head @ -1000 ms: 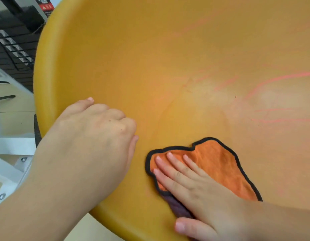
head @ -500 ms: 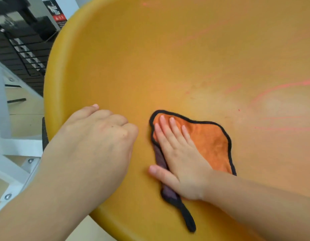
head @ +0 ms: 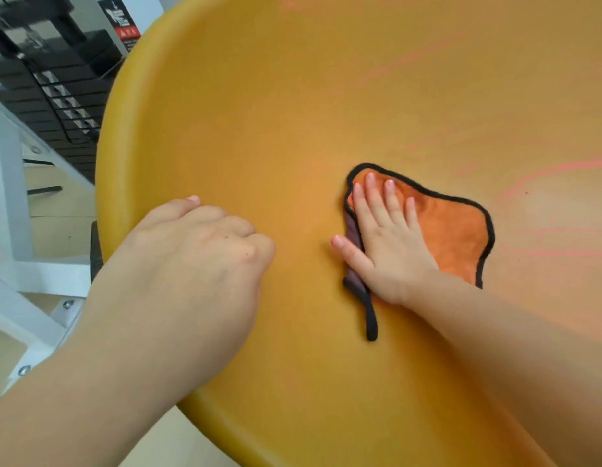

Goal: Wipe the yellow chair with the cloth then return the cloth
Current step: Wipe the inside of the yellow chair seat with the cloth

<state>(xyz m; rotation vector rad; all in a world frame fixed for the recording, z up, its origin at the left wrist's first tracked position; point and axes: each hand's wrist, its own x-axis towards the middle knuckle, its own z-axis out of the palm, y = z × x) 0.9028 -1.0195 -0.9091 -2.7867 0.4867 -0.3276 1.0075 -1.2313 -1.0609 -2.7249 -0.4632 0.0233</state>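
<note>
On the curved seat of a yellow chair point(head: 293, 112), streaked with faint pink marks point(head: 545, 170) toward the right, one orange cloth point(head: 451, 230) edged in black lies near the middle, its left edge turned up to show a purple underside. The right hand point(head: 390, 244) presses it flat, fingers straight, thumb out to the left. The left hand point(head: 198, 257) rests just inside the left rim, fingers curled under, holding nothing. Beyond the rim, far left, stand a white metal frame point(head: 10, 197), a stack of black plates point(head: 57, 96) and pale flooring point(head: 57, 210). In all: one chair, one cloth, two hands.
</note>
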